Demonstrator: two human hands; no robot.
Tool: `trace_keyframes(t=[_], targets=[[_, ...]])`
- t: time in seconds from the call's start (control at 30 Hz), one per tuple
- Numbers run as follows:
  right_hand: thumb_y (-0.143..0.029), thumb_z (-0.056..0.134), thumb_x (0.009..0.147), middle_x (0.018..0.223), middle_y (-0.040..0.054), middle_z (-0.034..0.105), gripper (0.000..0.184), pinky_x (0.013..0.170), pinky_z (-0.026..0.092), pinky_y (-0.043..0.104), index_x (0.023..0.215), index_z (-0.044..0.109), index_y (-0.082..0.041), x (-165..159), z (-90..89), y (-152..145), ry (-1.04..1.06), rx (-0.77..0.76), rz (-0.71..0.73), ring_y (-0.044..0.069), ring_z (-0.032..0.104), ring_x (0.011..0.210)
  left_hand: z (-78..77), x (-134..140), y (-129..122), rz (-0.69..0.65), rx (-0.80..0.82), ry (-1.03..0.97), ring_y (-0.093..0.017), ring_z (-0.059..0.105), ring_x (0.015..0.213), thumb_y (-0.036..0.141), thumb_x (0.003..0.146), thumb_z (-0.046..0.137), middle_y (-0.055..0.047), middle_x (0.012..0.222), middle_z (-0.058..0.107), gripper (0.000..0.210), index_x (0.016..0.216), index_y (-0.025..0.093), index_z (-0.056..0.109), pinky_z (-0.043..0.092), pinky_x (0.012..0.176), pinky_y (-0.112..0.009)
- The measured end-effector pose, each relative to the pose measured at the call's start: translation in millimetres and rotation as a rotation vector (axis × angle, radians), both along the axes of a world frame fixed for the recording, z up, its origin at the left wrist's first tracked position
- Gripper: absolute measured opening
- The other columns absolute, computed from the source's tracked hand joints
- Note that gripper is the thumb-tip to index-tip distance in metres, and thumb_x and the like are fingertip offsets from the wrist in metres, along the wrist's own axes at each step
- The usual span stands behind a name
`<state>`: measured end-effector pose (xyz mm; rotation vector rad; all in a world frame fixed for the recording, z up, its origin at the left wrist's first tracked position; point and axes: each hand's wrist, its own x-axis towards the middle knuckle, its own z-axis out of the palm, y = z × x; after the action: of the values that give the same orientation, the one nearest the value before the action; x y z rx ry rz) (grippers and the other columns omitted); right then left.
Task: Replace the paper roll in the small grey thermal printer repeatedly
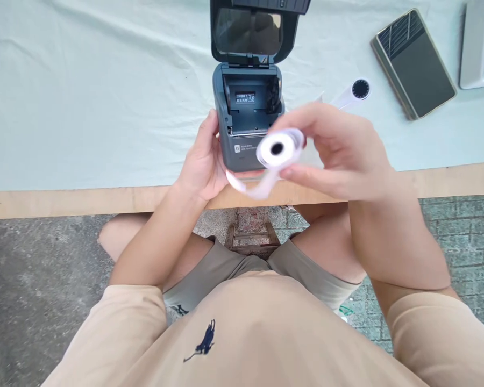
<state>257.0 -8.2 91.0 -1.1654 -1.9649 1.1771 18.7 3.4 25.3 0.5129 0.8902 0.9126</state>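
Holding printer (244,115) in left hand (203,161), paper roll (281,148) in right hand (349,150)

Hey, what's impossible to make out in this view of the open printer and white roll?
In the head view:
Lid: top cut off by the upper edge.
White box: cut off by the right edge.
Left hand: fingers partly hidden by the printer.
Front lettering: too small to read.
White roll: its loose strip is blurred.

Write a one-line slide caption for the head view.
The left hand holds an open printer; the right hand holds a paper roll with a strip unrolled.
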Motion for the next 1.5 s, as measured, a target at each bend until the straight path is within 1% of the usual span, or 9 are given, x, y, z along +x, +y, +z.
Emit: trace_keyframes(t=[0.13,0.33,0.47,0.7,0.87,1.07,1.33,1.43,1.5], targets=[[-0.058,0.08,0.113,0.138,0.0081,0.092,0.028,0.135,0.065,0.074,0.134,0.088,-0.042,-23.7,8.0,22.7,-0.349,0.211,-0.081,0.048,0.081,0.143,8.2,-1.2,2.2,-0.024,-0.133,0.11,-0.051,0.077,0.174,0.078,0.131,0.023,-0.012,0.151,0.094,0.082,0.174,0.028,0.073,0.083,0.121,-0.069],[-0.034,0.07,0.114,0.131,0.011,0.093,0.036,0.13,0.057,0.081,0.145,0.087,-0.039,-42.9,16.1,31.4,-0.649,0.323,-0.038,0.054,0.071,0.157,-3.3,-11.5,-6.3,-0.055,-0.004,0.065,-0.051,0.088,0.157,0.078,0.127,0.045,-0.014,0.158,0.089,0.064,0.155,0.028,0.075,0.088,0.092,-0.054],[-0.021,0.06,0.117,0.143,0.0115,0.093,0.048,0.133,0.05,0.078,0.157,0.086,-0.031,-52.0,33.8,28.1,-0.814,0.326,-0.037,0.053,0.067,0.166,-8.9,-14.5,-10.1,-0.081,0.051,0.021,-0.049,0.088,0.158,0.057,0.118,0.076,-0.01,0.162,0.088,0.049,0.158,0.03,0.073,0.089,0.095,-0.052],[-0.022,0.067,0.112,0.13,0.0111,0.095,0.031,0.12,0.057,0.083,0.132,0.086,-0.035,-44.7,31.4,34.3,-0.888,0.327,-0.037,0.058,0.074,0.156,-2.7,-10.4,-11.2,-0.083,0.018,0.028,-0.049,0.087,0.163,0.055,0.12,0.072,-0.005,0.164,0.089,0.054,0.171,0.035,0.068,0.09,0.101,-0.058],[-0.027,0.077,0.109,0.142,0.008,0.095,0.036,0.114,0.061,0.073,0.143,0.081,-0.04,-30.8,11.4,37.1,-0.716,0.427,-0.049,0.055,0.078,0.15,-4.4,-12.4,-11.4,-0.096,0.016,0.035,-0.05,0.086,0.163,0.054,0.118,0.074,-0.006,0.169,0.087,0.061,0.176,0.035,0.064,0.089,0.108,-0.065],[-0.031,0.077,0.113,0.113,0.0068,0.091,0.006,0.112,0.059,0.065,0.108,0.077,-0.035,-25.5,-8.3,30.4,-0.523,0.553,0.017,0.044,0.083,0.133,-6.3,-12.9,-10.9,-0.097,0.004,0.045,-0.054,0.081,0.169,0.048,0.111,0.085,-0.008,0.171,0.086,0.072,0.178,0.038,0.061,0.084,0.117,-0.073],[-0.078,0.057,0.122,0.104,0.0087,0.077,0.049,0.107,0.066,0.063,0.107,0.073,-0.034,-13.4,-45.9,44.0,-0.134,0.745,-0.27,0.036,0.077,0.105,-13.1,-15.2,-13.7,-0.085,0.065,0.043,-0.06,0.068,0.182,0.05,0.091,0.107,-0.007,0.171,0.085,0.082,0.162,0.038,0.067,0.081,0.125,-0.079],[-0.089,0.064,0.119,0.136,0.0089,0.07,0.054,0.11,0.068,0.055,0.135,0.077,-0.039,-10.3,-56.4,54.5,0.21,0.778,-0.419,0.037,0.074,0.139,-16.1,-17.3,-12.9,-0.088,0.093,0.05,-0.062,0.067,0.182,0.052,0.087,0.112,-0.008,0.172,0.085,0.085,0.159,0.037,0.069,0.082,0.123,-0.08],[-0.096,0.06,0.117,0.172,0.0025,0.06,0.06,0.118,0.067,0.054,0.162,0.064,-0.056,-13.6,-60.8,57.5,0.181,0.507,-0.326,0.038,0.056,0.175,-18.0,-18.5,-12.1,-0.099,0.108,0.059,-0.062,0.07,0.179,0.053,0.085,0.113,-0.008,0.171,0.085,0.087,0.158,0.037,0.069,0.084,0.12,-0.079]])
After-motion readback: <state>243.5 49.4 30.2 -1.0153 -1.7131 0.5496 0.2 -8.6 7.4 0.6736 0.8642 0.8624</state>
